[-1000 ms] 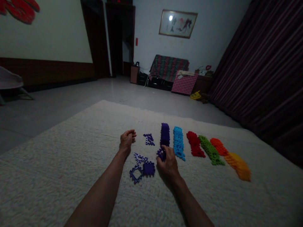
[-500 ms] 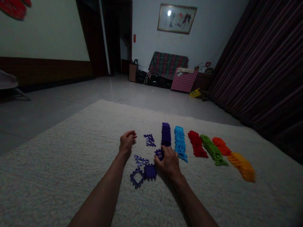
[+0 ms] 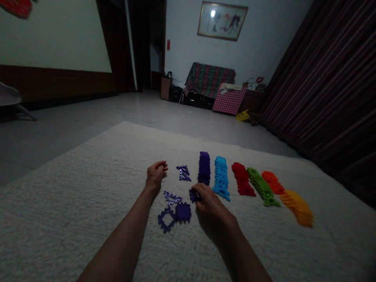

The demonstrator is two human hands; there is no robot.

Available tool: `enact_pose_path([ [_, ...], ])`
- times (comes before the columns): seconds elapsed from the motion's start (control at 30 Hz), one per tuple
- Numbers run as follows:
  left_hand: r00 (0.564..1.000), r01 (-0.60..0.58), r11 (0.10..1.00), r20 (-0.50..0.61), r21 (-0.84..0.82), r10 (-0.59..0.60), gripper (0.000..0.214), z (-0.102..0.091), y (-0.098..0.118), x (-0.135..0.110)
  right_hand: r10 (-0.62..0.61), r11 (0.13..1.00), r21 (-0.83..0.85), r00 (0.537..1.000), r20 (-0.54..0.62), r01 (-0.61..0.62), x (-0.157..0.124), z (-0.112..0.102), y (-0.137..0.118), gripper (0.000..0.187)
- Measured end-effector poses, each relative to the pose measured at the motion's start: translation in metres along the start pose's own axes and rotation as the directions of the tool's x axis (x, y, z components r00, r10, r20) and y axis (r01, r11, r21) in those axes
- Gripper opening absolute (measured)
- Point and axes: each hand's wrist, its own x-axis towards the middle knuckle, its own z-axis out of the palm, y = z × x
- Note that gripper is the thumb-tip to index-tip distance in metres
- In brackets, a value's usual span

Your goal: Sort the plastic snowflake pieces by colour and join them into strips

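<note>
My right hand [image 3: 210, 199] is closed on a purple interlocking plastic tile [image 3: 193, 195]; only the tile's left part shows past the fingers. My left hand [image 3: 156, 173] rests on the mat with its fingers curled, and nothing shows in it. To its right lie purple triangular pieces [image 3: 183, 173]. Nearer me is a purple triangular frame [image 3: 172, 198]. Below that, a solid purple square tile [image 3: 183, 212] touches a purple frame with a diamond-shaped hole [image 3: 167, 219]. Just beyond my right hand stretches a row of stacked purple tiles [image 3: 204, 166].
Further right on the pale mat [image 3: 96, 176] are rows of blue [image 3: 221, 178], red [image 3: 243, 180], green [image 3: 263, 187], orange [image 3: 273, 182] and yellow tiles [image 3: 299, 207]. A cloth-covered piece of furniture [image 3: 208, 80] stands by the far wall, and a dark curtain [image 3: 317, 86] hangs at right.
My right hand has turned over the purple tile, so its fingers cover more of it. My left hand keeps its place on the mat. The view has shifted slightly.
</note>
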Motion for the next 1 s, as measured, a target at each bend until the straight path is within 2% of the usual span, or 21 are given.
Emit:
enact_pose_path([
  [0.1,1.000,-0.005,1.000,0.012,-0.001,0.005,0.034,0.000,0.000,-0.001,-0.022,0.999,-0.036,0.996,-0.083,0.019,0.016,0.006,0.016,0.053],
  [0.23,1.000,-0.013,1.000,0.026,0.001,0.013,0.034,-0.001,-0.003,0.000,-0.084,0.980,-0.195,0.965,-0.248,0.035,0.043,0.010,0.049,0.050],
  [0.37,1.000,-0.006,1.000,0.022,-0.011,0.006,0.034,-0.001,-0.005,0.001,-0.140,0.956,-0.290,0.931,-0.336,0.039,0.046,0.011,0.065,0.050],
  [0.57,1.000,-0.005,1.000,0.020,-0.014,0.005,0.034,0.000,-0.002,-0.002,-0.123,0.945,-0.328,0.948,-0.292,0.021,0.033,0.016,0.061,0.048],
  [0.77,1.000,-0.011,1.000,0.028,-0.002,0.011,0.033,-0.001,-0.004,0.001,-0.090,0.936,-0.350,0.947,-0.309,-0.025,0.036,0.015,0.062,0.047],
  [1.0,0.999,-0.029,1.000,0.030,-0.013,0.029,0.031,-0.001,-0.004,0.000,-0.087,0.933,-0.359,0.953,-0.291,-0.025,0.036,0.017,0.065,0.049],
])
